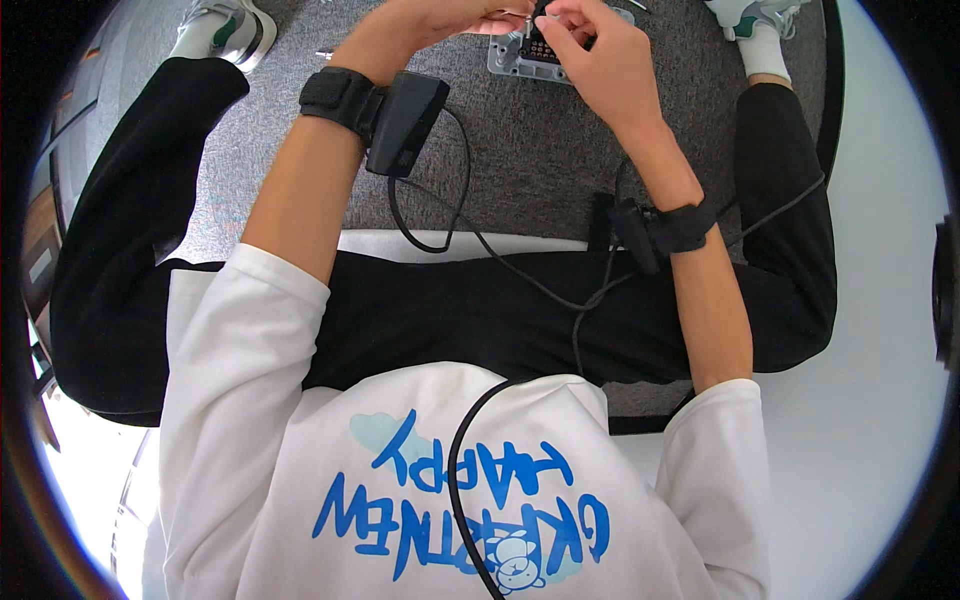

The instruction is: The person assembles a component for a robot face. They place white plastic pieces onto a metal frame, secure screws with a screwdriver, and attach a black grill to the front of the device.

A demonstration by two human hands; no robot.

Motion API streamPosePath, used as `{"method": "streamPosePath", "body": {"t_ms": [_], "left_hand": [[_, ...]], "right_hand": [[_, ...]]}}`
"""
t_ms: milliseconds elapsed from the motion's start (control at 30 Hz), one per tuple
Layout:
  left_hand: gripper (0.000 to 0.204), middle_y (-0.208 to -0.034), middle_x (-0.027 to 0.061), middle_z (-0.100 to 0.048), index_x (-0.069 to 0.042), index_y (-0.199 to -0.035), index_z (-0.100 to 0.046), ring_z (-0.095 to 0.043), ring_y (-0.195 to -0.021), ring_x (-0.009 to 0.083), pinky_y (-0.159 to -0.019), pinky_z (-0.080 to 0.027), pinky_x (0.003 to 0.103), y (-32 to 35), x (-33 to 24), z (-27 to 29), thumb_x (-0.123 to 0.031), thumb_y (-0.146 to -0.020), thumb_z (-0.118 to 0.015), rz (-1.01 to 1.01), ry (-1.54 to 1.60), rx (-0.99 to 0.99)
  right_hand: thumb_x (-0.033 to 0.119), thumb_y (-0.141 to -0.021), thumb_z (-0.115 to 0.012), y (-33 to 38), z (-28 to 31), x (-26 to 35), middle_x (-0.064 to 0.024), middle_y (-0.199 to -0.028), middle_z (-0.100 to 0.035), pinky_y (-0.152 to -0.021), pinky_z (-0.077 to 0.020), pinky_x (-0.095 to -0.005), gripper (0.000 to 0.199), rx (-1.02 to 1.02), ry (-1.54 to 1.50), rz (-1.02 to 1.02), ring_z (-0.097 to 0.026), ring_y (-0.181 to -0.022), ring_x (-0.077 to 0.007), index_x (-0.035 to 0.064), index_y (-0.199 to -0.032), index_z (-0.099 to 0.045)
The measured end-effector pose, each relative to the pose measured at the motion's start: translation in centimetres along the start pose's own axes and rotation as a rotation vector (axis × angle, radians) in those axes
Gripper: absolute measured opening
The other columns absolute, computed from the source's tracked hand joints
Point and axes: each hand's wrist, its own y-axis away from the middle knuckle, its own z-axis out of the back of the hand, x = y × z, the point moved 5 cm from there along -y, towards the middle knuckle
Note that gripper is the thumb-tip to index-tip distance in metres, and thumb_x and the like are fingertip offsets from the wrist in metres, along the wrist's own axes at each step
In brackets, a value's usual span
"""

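At the top edge, my left hand (455, 15) is closed, its fingertips pinched over a grey housing. A thin silvery piece shows at those fingertips, too small to name. From the other side, my right hand (608, 55) is closed too, thumb and fingers together beside a dark slim piece I cannot make out. Between and below the hands lies the grey housing (503, 65), with screw-hole lugs along its near edge. A black block with rows of small holes (541, 50) sits in it, partly covered by my right hand.
Grey carpet (520, 150) lies under the housing. A small metal piece (324, 54) rests beside my left wrist. Black devices are strapped on my left wrist (405, 120) and right wrist (650, 232); their cables (500, 255) loop across my lap. Shoes (235, 35) flank the area.
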Motion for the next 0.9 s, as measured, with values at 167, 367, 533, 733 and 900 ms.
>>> {"method": "streamPosePath", "body": {"t_ms": [167,367,533,733,900], "left_hand": [[0.022,-0.097,0.009,-0.07,0.007,-0.108,-0.07,-0.068,-0.085,0.0163,-0.078,-0.058,0.027,-0.4,0.4,-0.6,-0.011,-0.095,-0.068,-0.021,0.174,0.067],[0.022,-0.098,0.0095,-0.07,0.007,-0.109,-0.069,-0.069,-0.085,0.0154,-0.076,-0.057,0.024,-0.8,1.1,-0.8,-0.01,-0.095,-0.068,0.006,0.312,0.068],[0.02,-0.098,0.0097,-0.07,0.006,-0.107,-0.068,-0.069,-0.084,0.0149,-0.076,-0.058,0.023,0.0,-0.3,-1.3,-0.01,-0.095,-0.07,-0.016,0.225,0.064],[0.019,-0.097,0.0093,-0.07,0.005,-0.106,-0.068,-0.068,-0.08,0.0139,-0.073,-0.057,0.024,-0.1,-0.4,-0.9,-0.01,-0.095,-0.071,-0.084,0.216,0.067],[0.018,-0.095,0.0084,-0.07,0.004,-0.108,-0.067,-0.068,-0.079,0.0136,-0.069,-0.055,0.023,-0.4,-0.3,-0.3,-0.009,-0.096,-0.071,-0.106,0.297,-0.011]], "right_hand": [[0.01,-0.09,-0.075,-0.1,-0.3,-0.7,-0.0123,-0.085,-0.072,-0.069,-0.0563,-0.0311,0.019,0.0,-0.233,-0.155,-0.071,-0.076,-0.0184,0.0,-0.102,-0.065],[0.005,-0.091,-0.073,-0.1,-0.5,-0.5,-0.0097,-0.085,-0.073,-0.071,-0.0564,-0.0303,0.015,0.041,-0.285,-0.141,-0.071,-0.077,-0.0152,-0.0013,-0.102,-0.065],[0.003,-0.092,-0.07,-0.2,-0.4,-0.8,-0.0115,-0.085,-0.072,-0.07,-0.0559,-0.0314,0.014,0.039,-0.247,-0.169,-0.07,-0.076,-0.0175,-0.001,-0.105,-0.065],[-0.001,-0.093,-0.066,-0.3,0.2,0.5,-0.0158,-0.083,-0.07,-0.068,-0.0545,-0.0343,0.014,0.009,-0.175,-0.111,-0.07,-0.073,-0.0232,0.0,-0.106,-0.064],[-0.001,-0.092,-0.066,-0.1,0.7,-0.4,-0.0147,-0.079,-0.069,-0.067,-0.0549,-0.035,0.015,0.034,-0.03,-0.099,-0.07,-0.072,-0.0232,0.0003,-0.107,-0.065]]}}
